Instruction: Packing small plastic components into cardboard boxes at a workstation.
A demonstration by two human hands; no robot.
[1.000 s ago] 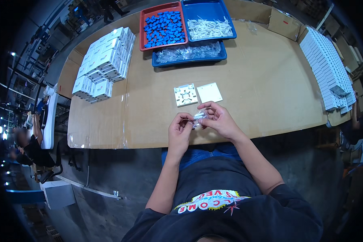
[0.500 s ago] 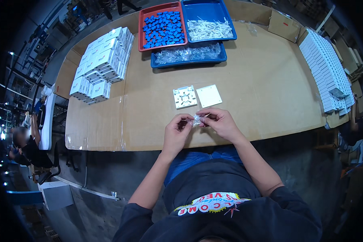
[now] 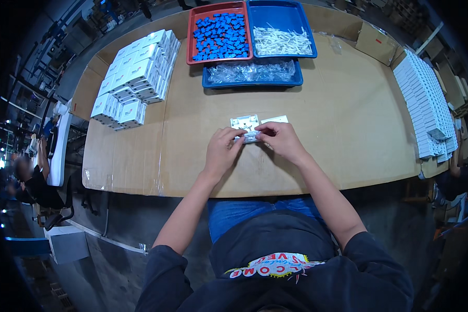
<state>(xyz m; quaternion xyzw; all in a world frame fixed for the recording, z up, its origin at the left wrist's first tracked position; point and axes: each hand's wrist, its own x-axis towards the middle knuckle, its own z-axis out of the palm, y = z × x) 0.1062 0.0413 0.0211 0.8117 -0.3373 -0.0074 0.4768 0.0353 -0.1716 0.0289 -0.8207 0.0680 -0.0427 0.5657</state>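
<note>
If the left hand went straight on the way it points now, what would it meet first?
The small clear packet at the left hand, then probably the white slotted plate; depth between them is unclear.

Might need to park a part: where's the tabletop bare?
Widest: cardboard tabletop between the flat white plate and the white stack at right. Smaller: between the left-side boxes and left hand. Crowded: the far middle, with the red tray and blue trays, and around the open white case.
</note>
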